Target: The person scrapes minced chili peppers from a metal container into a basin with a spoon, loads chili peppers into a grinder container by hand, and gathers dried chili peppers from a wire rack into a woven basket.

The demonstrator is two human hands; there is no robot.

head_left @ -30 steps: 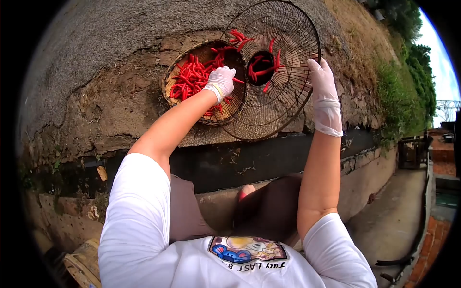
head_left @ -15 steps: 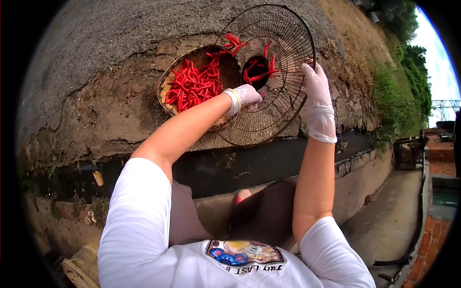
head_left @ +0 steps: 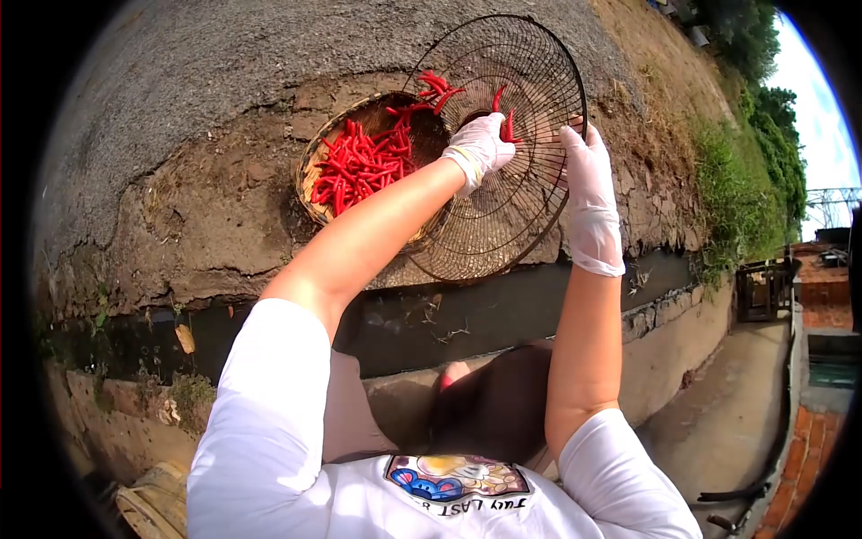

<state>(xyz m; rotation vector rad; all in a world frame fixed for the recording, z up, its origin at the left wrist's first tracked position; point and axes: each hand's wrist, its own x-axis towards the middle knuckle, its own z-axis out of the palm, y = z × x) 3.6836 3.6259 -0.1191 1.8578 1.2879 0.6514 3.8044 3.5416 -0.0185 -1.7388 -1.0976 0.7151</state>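
Note:
A round wire fan guard (head_left: 539, 202) leans tilted over the right side of a woven basket (head_left: 308, 171). Many red chillies (head_left: 364, 166) lie in the basket, and several more rest on the guard. My gloved right hand (head_left: 588, 166) grips the guard's right rim, thumb towards me and fingers behind the wires. At the guard's dark centre is my gloved left hand (head_left: 482, 148), its fingers bent beside a few red chillies (head_left: 508, 128). Its fingertips are partly hidden, so what it holds, if anything, cannot be made out.
A dark water channel (head_left: 386, 328) runs between my legs and the broken dirt edge. Rough grey paving (head_left: 224, 81) lies beyond the basket. Grass (head_left: 736, 193) grows at the right, near a concrete path (head_left: 736, 386). A pale wooden object (head_left: 154, 503) stands at the lower left.
My left hand has moved from over the basket's chillies to the right, then up to the guard's centre. My right hand keeps its grip on the rim, and the guard has shifted slightly.

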